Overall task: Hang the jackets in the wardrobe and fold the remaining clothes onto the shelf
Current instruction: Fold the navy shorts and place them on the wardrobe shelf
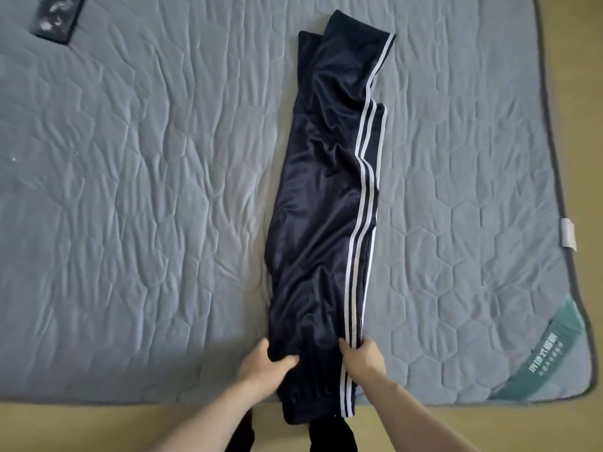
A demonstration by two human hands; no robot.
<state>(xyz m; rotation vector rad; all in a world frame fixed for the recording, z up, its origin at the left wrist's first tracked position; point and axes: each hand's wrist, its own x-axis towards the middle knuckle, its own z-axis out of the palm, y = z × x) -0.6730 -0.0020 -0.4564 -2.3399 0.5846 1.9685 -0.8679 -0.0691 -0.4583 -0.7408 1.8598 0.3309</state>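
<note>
A grey-blue quilted mattress [146, 223] with a honeycomb stitch fills most of the view, resting on a yellowish floor [98, 422] that shows along its near edge. Dark navy track trousers [323, 207] with white side stripes lie lengthwise on it, running from 6 o'clock toward 12. At 10 o'clock lies a dark flat rectangular object [58, 17], partly cut off. A green corner label [548, 350] sits at 4 o'clock, and a white tag [568, 235] at 3.

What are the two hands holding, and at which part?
Both the left hand and right hand grip the dark striped trousers at opposite side edges near the nearer end.
</note>
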